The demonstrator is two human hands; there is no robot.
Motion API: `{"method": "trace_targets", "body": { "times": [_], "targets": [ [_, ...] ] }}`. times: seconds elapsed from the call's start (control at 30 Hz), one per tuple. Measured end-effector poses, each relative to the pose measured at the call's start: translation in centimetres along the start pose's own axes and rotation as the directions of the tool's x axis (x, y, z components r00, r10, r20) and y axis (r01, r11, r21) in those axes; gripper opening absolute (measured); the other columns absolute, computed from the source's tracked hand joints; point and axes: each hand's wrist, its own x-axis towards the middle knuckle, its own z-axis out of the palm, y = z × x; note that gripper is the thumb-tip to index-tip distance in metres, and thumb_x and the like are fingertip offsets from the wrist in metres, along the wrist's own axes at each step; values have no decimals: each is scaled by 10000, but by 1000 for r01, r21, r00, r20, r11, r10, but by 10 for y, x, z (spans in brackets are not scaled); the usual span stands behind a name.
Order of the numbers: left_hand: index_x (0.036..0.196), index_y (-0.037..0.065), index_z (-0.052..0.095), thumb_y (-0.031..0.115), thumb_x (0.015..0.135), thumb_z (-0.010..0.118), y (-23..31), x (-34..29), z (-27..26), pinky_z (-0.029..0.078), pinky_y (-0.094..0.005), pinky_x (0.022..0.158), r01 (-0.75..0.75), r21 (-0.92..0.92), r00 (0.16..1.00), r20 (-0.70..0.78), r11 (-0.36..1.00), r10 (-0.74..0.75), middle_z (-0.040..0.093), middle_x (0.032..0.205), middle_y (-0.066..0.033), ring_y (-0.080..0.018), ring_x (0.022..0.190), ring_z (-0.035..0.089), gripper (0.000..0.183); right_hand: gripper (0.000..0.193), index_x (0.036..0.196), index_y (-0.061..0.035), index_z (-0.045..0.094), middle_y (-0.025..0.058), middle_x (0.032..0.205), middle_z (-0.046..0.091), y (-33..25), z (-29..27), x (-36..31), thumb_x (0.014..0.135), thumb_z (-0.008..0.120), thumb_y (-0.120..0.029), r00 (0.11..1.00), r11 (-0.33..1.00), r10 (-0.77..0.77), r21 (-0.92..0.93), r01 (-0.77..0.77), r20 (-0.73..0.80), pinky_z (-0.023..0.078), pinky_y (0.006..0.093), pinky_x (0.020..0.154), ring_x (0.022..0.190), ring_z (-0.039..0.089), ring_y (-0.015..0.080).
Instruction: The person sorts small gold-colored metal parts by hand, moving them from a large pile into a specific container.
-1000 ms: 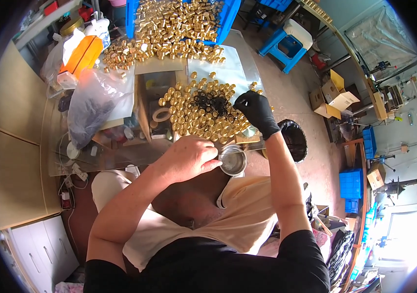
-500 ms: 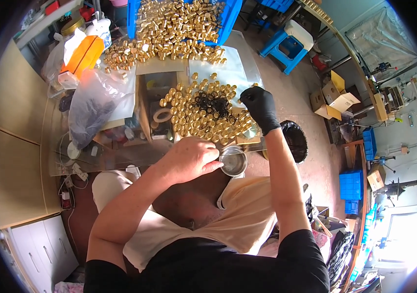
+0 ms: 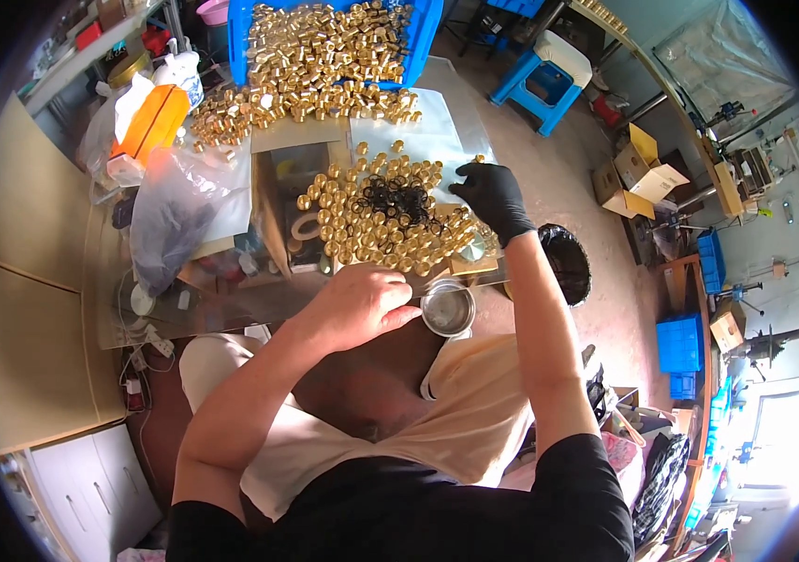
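My bare left hand (image 3: 368, 304) is at the table's near edge, beside a round metal cup (image 3: 448, 309). Its fingers are curled with the thumb close by; whatever they hold, if anything, is hidden. My right hand (image 3: 496, 199), in a black glove, hovers by the table's right side, thumb and forefinger apart and nothing visible between them. One brass cap (image 3: 480, 158) lies just beyond its fingers. Left of this hand spreads a layer of brass caps (image 3: 352, 229), with a heap of black rubber rings (image 3: 397, 199) in the middle.
A blue crate (image 3: 427, 42) of brass pieces stands at the far side, spilling onto the glass table (image 3: 221, 314). Plastic bags (image 3: 175, 220) and an orange tissue box (image 3: 152, 122) lie at left. A black-lined bin (image 3: 565, 267) and a blue stool (image 3: 540, 80) stand to the right.
The thumb and forefinger of my right hand have come apart from a closed curl. My left hand stays beside the cup. The whole view has shifted slightly.
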Motion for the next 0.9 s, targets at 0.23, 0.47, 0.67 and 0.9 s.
{"method": "trace_targets", "body": {
  "times": [0.23,0.47,0.67,0.9],
  "targets": [
    [725,33,567,245,893,696,4,0,-4,488,-450,659,15,27,999,36,1000,-16,578,730,-114,-331,717,612,300,234,998,-75,759,161,870,734,15,-23,-35,781,736,-160,996,951,-9,309,-20,93,560,353,762,779,717,286],
    [727,40,571,248,890,697,7,5,0,490,-448,658,-3,20,1000,16,1000,2,584,730,-110,-325,717,615,293,189,887,-70,774,160,831,727,12,-10,-33,793,737,-230,997,964,19,262,-38,76,547,377,727,747,702,302],
    [687,39,499,269,906,693,3,4,3,461,-445,600,-35,-3,999,-21,999,35,526,707,-100,-322,680,580,371,172,864,-74,773,153,832,728,9,-8,-32,791,732,-223,995,963,15,266,-41,101,544,381,722,751,699,312],
    [720,38,564,247,888,701,7,6,-1,488,-450,651,-9,11,1000,25,1000,9,581,723,-108,-328,705,612,301,171,883,-65,767,140,861,735,19,-6,-27,767,765,-191,999,975,29,221,-19,-41,551,363,730,769,706,297]
  ]
}}
